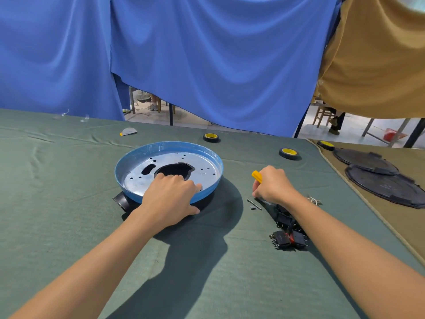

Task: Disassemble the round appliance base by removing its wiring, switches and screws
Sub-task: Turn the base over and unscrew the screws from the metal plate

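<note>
Round appliance base (208, 157) sits on green cloth (69, 203), L hand (171, 196) clasping near rim. R hand (273, 185), fisted on yellow-handled screwdriver (257, 176), lies just right of base, handle up; L nearer.

The left hand (171, 196) and the right hand (273, 187) are both bare. Behind the fingers (178, 180) of each, the wrist and forearm are bare as well, back to the lower edge of the view. Each forearm is slim just behind the hand and broadens farther back. The nails are too small to make out. The upper arms are cut off, so what is worn there cannot be told.
</note>
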`<state>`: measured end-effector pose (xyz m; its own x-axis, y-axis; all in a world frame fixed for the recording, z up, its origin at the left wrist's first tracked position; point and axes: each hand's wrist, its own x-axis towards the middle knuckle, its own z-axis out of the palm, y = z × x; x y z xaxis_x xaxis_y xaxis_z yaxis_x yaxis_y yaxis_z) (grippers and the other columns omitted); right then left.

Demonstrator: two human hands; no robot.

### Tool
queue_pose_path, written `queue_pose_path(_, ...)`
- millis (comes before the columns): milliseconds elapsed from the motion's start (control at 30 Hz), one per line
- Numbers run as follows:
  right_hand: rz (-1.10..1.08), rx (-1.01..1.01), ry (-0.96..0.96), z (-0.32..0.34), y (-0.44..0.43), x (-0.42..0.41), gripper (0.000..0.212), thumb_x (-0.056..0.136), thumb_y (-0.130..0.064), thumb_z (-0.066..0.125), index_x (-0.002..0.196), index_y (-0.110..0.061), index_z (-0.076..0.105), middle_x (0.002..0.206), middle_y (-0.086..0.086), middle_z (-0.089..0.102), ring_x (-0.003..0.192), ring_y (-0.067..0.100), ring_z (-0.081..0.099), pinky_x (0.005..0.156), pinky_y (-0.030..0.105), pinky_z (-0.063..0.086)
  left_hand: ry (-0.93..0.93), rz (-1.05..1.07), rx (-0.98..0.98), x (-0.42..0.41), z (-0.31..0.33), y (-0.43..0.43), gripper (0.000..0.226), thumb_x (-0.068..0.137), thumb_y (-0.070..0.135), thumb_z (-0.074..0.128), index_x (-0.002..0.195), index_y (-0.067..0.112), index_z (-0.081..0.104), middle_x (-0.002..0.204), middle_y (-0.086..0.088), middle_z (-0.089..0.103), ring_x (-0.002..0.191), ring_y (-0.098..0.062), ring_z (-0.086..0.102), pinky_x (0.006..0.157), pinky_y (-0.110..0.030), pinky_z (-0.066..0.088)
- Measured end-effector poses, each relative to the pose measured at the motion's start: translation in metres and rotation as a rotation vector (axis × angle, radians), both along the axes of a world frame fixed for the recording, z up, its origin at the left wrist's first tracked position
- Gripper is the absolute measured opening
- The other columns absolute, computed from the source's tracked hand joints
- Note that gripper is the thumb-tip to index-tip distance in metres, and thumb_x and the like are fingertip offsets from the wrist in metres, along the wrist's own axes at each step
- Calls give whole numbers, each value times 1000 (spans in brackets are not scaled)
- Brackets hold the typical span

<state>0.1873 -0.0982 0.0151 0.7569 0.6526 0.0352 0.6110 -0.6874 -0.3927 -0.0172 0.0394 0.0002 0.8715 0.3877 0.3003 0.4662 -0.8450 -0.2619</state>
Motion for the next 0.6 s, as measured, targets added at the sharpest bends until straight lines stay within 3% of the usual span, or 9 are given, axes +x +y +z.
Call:
queue_pose_path(367,89,-102,-194,-3,-15,-6,8,86,-13,60,90,-13,67,95,16,64,87,36,61,77,42,54,-10,9,-9,-1,0,-2,54,85,62,57,131,35,54,85,1,60,81,-24,59,70,-35,30)
queue_pose_path(600,107,-97,-166,-10,-20,-12,10,86,-14,60,81,-20,65,92,13,66,88,34,61,74,38,52,-22,8,-14,-1,0,-2,54,86,62,57,133,35,53,86,1,61,83,-24,59,71,-36,31)
